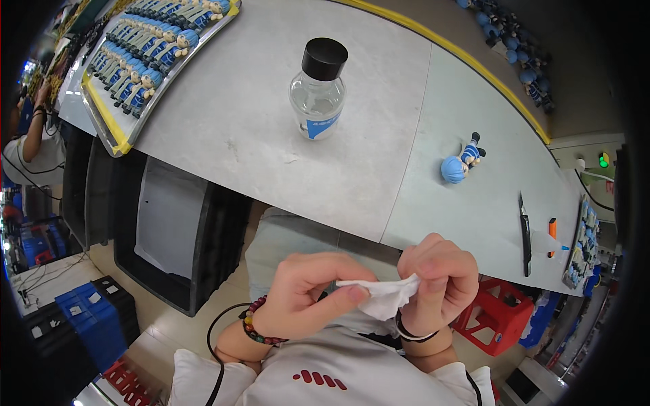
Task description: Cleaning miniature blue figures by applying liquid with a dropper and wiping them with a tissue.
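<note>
A small white cloth (384, 298) is stretched between my two hands, in front of my chest and short of the table's near edge. My left hand (315, 291) pinches one end of it between thumb and fingers. The other end is gripped by my right hand (440, 274), its fingers curled in. Beyond them on the grey table (257, 135) stands a clear bottle (317, 95) with a black cap, upright, with a blue-and-white label. A small doll figure (462, 161) with blue hair and a blue striped outfit lies on its side to the right.
A craft knife (525, 237) and an orange-handled tool (552, 233) lie at the right. A yellow-edged tray (122, 145) holds rows of similar figures at the far left; more figures (514, 51) lie at the far right. Black crates (196, 271) and a red stool (497, 318) stand below table height.
</note>
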`<action>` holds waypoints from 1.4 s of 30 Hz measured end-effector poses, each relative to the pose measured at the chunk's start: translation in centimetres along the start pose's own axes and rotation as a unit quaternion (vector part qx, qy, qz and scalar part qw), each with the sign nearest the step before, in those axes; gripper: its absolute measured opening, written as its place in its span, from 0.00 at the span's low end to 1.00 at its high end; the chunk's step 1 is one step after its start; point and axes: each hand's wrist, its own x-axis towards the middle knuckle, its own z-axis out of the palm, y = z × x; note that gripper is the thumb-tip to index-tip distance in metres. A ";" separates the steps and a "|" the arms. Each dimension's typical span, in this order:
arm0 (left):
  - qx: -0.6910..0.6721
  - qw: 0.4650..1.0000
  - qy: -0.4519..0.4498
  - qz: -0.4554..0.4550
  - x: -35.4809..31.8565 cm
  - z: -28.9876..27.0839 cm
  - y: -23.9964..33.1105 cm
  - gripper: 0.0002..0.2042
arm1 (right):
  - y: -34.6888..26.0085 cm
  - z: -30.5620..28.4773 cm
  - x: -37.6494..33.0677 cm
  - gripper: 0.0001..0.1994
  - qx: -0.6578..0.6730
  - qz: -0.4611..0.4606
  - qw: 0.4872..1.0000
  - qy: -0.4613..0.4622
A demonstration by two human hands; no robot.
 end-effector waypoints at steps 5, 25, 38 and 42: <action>0.032 0.988 -0.110 0.102 0.2 -0.9 -0.6 0.04 | 0.1 -0.1 -0.4 0.05 0.006 0.021 1.000 0.021; -0.100 0.988 -0.110 0.045 -0.2 -0.5 -0.8 0.03 | 0.3 0.3 -0.5 0.06 -0.002 0.017 0.999 0.040; -0.052 0.997 -0.052 -0.014 -0.5 0.2 0.2 0.05 | 0.4 0.0 -0.2 0.08 -0.032 0.020 0.996 0.077; -0.129 0.991 -0.020 -0.031 -0.3 0.6 0.3 0.05 | 0.3 0.1 0.3 0.08 -0.061 0.021 0.992 0.113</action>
